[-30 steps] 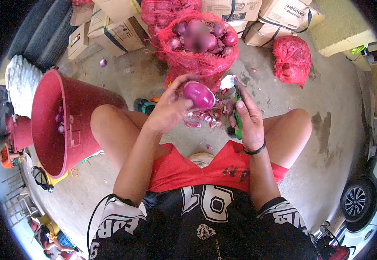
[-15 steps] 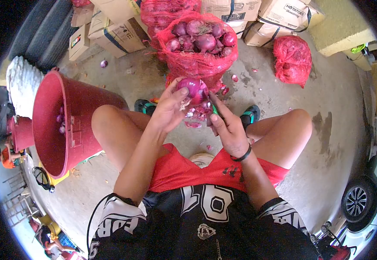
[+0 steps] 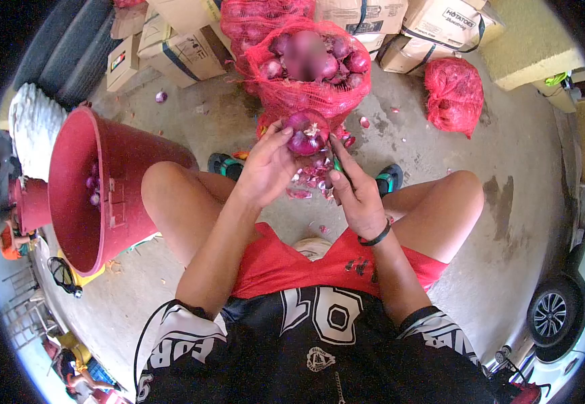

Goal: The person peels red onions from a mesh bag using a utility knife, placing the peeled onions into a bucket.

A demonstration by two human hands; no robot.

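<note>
My left hand point(image 3: 270, 163) is closed around a purple onion point(image 3: 304, 143), its pale dry end turned up toward me. Against the onion's right side, my right hand point(image 3: 360, 202) grips a small green-handled knife point(image 3: 337, 163); fingers hide most of its blade. Just beyond both hands stands an open red net sack point(image 3: 313, 97) full of onions, part of its contents blurred. Below the onion, loose purple skins point(image 3: 316, 176) are scattered on the floor.
A large red tub point(image 3: 144, 145) with several onions inside lies tipped at my left. Cardboard boxes point(image 3: 185, 54) stand at the back. A tied red net bag point(image 3: 453, 94) sits back right, and a car wheel point(image 3: 552, 313) is at far right.
The onion has been turned in my left hand, so its dry end now faces up. My left thumb has shifted up along it, and my right hand has moved slightly.
</note>
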